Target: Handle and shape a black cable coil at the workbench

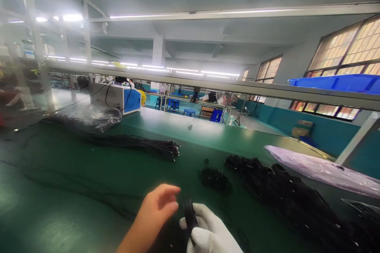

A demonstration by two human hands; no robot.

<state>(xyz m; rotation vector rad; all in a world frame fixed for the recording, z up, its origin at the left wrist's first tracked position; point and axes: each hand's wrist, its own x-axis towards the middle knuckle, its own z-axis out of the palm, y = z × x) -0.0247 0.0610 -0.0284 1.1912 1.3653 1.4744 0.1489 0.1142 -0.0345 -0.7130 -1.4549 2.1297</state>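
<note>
My right hand (208, 227), in a white glove, is closed on a small black cable bundle (189, 215) at the bottom middle. The bundle's side-by-side strands look like ribs, and its lower end is hidden by the glove. Just left of it is my bare left hand (158, 207), slightly blurred. Its thumb and forefinger are apart with nothing between them, and the fingertips point at the bundle without clearly touching it. Beyond my right hand lies a small heap of black parts (215, 180), too dark to make out singly.
On the green tabletop (118, 178), long black cables (142, 146) with metallic tips stretch across the left. A large black heap (285, 193) and a pinkish plastic bag (320, 172) lie at right. Behind stand a blue-and-white machine (132, 101) and clear plastic wrap (103, 116). A blue tray (335, 84) rests on the overhead rail.
</note>
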